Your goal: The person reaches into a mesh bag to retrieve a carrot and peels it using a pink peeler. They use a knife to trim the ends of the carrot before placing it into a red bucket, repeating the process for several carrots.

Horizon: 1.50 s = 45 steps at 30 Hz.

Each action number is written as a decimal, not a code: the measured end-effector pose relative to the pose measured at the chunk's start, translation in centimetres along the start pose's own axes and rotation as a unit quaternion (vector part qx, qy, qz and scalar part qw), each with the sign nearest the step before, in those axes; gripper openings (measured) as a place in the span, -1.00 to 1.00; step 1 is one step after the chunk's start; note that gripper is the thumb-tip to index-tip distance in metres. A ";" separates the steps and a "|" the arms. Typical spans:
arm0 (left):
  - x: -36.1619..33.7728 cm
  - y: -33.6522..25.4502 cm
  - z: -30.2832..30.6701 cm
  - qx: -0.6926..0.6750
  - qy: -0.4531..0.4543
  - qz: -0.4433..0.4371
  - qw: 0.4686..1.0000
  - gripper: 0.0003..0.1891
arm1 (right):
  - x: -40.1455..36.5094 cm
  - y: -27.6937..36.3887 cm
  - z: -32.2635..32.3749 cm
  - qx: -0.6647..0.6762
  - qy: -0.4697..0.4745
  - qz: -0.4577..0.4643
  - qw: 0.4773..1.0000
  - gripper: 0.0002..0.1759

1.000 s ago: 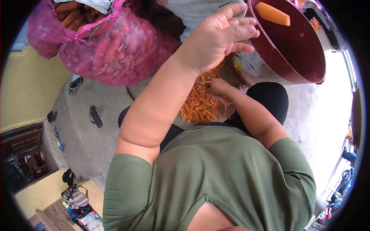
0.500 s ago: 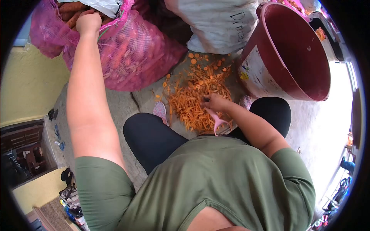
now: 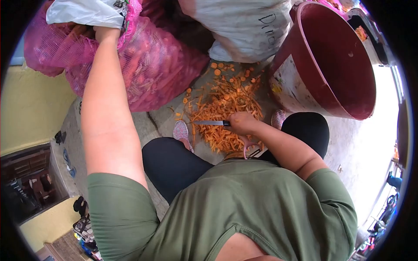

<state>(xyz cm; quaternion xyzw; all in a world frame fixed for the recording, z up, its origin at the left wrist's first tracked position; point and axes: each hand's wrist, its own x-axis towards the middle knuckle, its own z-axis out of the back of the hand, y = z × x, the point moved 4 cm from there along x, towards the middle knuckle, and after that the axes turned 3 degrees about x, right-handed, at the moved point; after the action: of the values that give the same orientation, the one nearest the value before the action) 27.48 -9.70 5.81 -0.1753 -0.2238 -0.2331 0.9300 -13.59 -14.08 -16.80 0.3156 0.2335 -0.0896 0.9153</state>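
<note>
My left hand (image 3: 107, 34) reaches into the mouth of a pink mesh sack (image 3: 41, 48) of carrots. A white plastic sheet (image 3: 85, 15) covers its fingers, so what they hold is hidden. My right hand (image 3: 242, 123) is closed round the dark handle of a knife (image 3: 211, 123), its blade pointing left. A pink peeler (image 3: 248, 144) hangs below the same hand, its grip partly hidden. Beneath the knife lies a heap of orange carrot peelings (image 3: 226, 102) on the floor between my feet. Several round carrot slices (image 3: 217, 72) are scattered at its far edge.
A tall dark red bucket (image 3: 313, 61) stands at the right, beside my knee. Another full pink mesh sack (image 3: 152, 65) and a white sack (image 3: 244, 30) with black lettering stand ahead. A yellow wall (image 3: 35, 104) is at the left.
My left hand has slipped under the white sheet, which now covers the carrots that showed before. My right hand has turned, bringing the knife blade into view.
</note>
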 end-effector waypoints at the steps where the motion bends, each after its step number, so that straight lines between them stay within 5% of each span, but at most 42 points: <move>1: 0.7 0.9 -0.7 -0.056 -0.007 -0.010 0.998 -0.46 | -0.2 0.2 0.1 0.006 0.004 0.000 1.000 -0.66; 4: 1.4 1.7 -1.3 -0.194 -0.012 -0.006 0.981 -0.51 | -0.7 0.8 0.7 0.019 0.008 -0.002 1.000 -0.65; 7: 0.9 1.1 -1.2 -0.342 0.022 0.093 0.935 -0.56 | -0.9 1.1 0.8 0.016 0.013 -0.006 1.000 -0.65; 11: -0.9 0.4 -0.2 -0.580 0.088 0.286 0.758 -0.62 | -1.0 1.2 0.9 -0.004 0.072 0.016 0.997 -0.66; 15: -2.8 1.1 2.7 -0.680 0.072 0.285 0.672 -0.68 | -0.7 -0.4 -0.1 -0.016 0.094 0.028 0.995 -0.66; 20: -12.4 -0.3 11.7 -0.771 0.167 0.100 0.606 -0.65 | -0.7 -2.6 3.5 0.042 -0.044 -0.141 0.988 -0.64; 22: -18.8 -2.7 12.7 -0.748 0.217 0.063 0.624 -0.60 | -1.6 -3.8 5.4 0.157 -0.132 -0.181 0.962 -0.61; 24: -24.8 -3.9 10.6 -0.763 0.293 0.181 0.547 -0.58 | -2.2 -4.8 5.9 0.280 -0.201 -0.186 0.920 -0.59; 25: -28.0 -4.1 8.4 -0.775 0.360 0.246 0.456 -0.63 | -2.4 -5.1 6.2 0.337 -0.234 -0.189 0.892 -0.58; 28: -36.2 -6.1 3.7 -0.733 0.410 0.382 0.386 -0.55 | -2.8 -4.8 6.5 0.405 -0.313 -0.174 0.841 -0.57; 31: -39.9 -8.1 2.5 -0.702 0.467 0.386 0.375 -0.56 | -3.5 -2.1 7.9 0.396 -0.341 -0.189 0.832 -0.58; 34: -41.3 -9.3 2.5 -0.662 0.460 0.419 0.418 -0.59 | -4.6 2.0 8.1 0.368 -0.345 -0.175 0.845 -0.62; 38: -42.1 -9.2 1.7 -0.673 0.531 0.360 0.369 -0.65 | -3.8 1.3 8.7 0.329 -0.355 -0.206 0.850 -0.62; 40: -42.6 -9.0 1.6 -0.667 0.543 0.362 0.360 -0.65 | -1.8 -4.0 8.6 0.270 -0.452 -0.265 0.808 -0.58; 42: -43.1 -8.9 2.0 -0.668 0.566 0.377 0.301 -0.65 | -3.2 -5.0 10.2 0.295 -0.450 -0.262 0.801 -0.60; 45: -42.6 -8.6 2.0 -0.668 0.537 0.407 0.317 -0.67 | -3.3 -2.7 9.4 0.343 -0.397 -0.238 0.817 -0.61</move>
<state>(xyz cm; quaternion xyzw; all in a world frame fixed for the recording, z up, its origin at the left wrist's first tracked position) -11.37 -0.86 -11.80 -0.6424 0.6552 0.0612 0.3929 -13.82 -21.99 -10.11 0.4811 -0.1281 -0.4965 0.7111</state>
